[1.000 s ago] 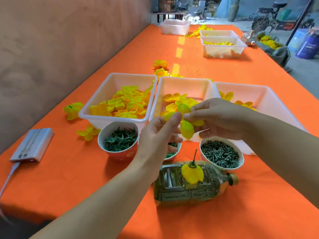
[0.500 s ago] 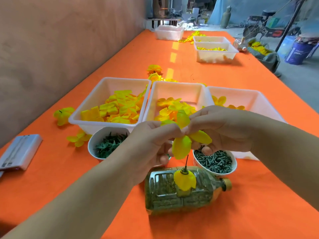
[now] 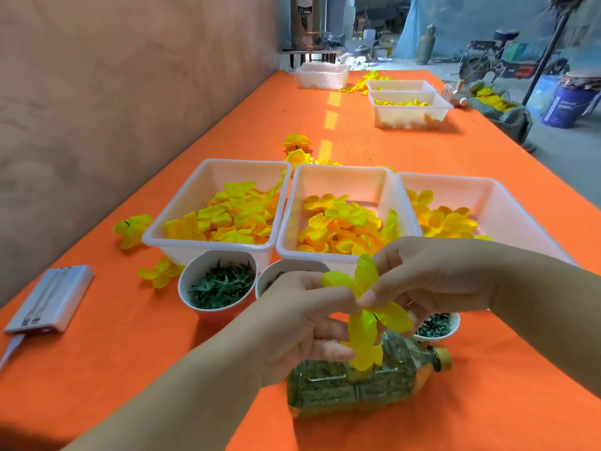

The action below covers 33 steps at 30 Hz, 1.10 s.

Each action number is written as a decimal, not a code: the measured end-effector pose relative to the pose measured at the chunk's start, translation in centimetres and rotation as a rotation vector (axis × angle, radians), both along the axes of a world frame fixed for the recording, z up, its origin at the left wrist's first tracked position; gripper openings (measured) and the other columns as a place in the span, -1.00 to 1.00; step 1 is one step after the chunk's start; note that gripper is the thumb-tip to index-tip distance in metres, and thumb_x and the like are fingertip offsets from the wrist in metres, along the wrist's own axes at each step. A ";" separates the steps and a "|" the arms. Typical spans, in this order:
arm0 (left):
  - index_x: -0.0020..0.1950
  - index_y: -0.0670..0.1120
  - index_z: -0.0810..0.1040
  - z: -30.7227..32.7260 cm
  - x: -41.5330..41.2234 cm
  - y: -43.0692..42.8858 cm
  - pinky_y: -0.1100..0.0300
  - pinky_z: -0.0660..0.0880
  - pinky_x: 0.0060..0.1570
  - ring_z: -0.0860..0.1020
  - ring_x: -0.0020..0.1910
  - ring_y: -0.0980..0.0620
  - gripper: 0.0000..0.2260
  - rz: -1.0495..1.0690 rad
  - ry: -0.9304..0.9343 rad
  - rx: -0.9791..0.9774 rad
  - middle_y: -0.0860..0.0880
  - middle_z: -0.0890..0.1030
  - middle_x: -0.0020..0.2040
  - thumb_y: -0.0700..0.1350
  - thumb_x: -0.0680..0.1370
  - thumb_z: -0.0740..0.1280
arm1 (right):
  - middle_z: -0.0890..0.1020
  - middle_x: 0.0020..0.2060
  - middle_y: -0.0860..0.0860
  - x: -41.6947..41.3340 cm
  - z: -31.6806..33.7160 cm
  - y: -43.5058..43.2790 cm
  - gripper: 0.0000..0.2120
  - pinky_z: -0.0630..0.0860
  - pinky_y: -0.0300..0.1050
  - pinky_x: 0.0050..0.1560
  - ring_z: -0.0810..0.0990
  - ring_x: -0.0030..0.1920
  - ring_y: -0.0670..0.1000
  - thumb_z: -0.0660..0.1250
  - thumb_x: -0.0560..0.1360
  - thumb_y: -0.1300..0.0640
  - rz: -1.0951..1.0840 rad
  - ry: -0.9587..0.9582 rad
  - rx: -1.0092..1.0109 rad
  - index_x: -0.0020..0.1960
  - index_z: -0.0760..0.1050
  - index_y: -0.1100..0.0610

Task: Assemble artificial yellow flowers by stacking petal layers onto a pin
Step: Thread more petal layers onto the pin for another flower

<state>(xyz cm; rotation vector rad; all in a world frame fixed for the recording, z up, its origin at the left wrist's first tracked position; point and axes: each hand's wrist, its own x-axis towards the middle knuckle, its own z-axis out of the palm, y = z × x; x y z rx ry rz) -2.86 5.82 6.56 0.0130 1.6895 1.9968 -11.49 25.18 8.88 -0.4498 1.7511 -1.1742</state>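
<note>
Yellow petal layer [image 3: 364,288] is pinched at its centre by both hands, left hand [image 3: 299,320] and right hand [image 3: 432,281], directly over the bottle [image 3: 341,385] lying sideways on the orange bench [image 3: 130,369] — probably to line its hole up with the pin, which petals hide. From the head view I count one bottle, three near tubs [image 3: 211,243] of petals and three cups [image 3: 186,283] — three more tubs stand far off.

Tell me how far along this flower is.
Done: one yellow layer sits atop the bottle. In hand: left hand and right hand pinch another petal layer just above it. Left: seating it, probably more layers from the trays; the pin is hidden.
</note>
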 end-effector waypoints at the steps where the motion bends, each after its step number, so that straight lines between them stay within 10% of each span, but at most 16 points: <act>1: -0.03 -0.09 0.62 0.0 0.0 0.0 0.17 0.59 -0.26 0.70 -0.13 -0.10 -0.84 -0.004 -0.007 0.017 -0.19 0.70 -0.05 -0.18 0.42 0.36 | 0.71 -0.21 0.09 0.0 0.0 0.0 -0.86 0.56 -0.13 -0.27 0.66 -0.29 -0.01 0.54 0.35 0.06 0.008 0.006 -0.004 -0.11 0.70 0.06; 33: -0.06 -0.12 0.59 -0.9 -0.1 0.3 0.06 0.64 -0.17 0.70 -0.22 -0.08 -0.84 0.005 -0.125 0.142 -0.14 0.68 -0.10 -0.19 0.38 0.34 | 0.71 -0.16 0.09 1.1 -0.3 0.3 -0.87 0.55 -0.21 -0.28 0.67 -0.21 -0.02 0.42 0.41 0.22 -0.033 -0.172 -0.047 -0.05 0.63 0.17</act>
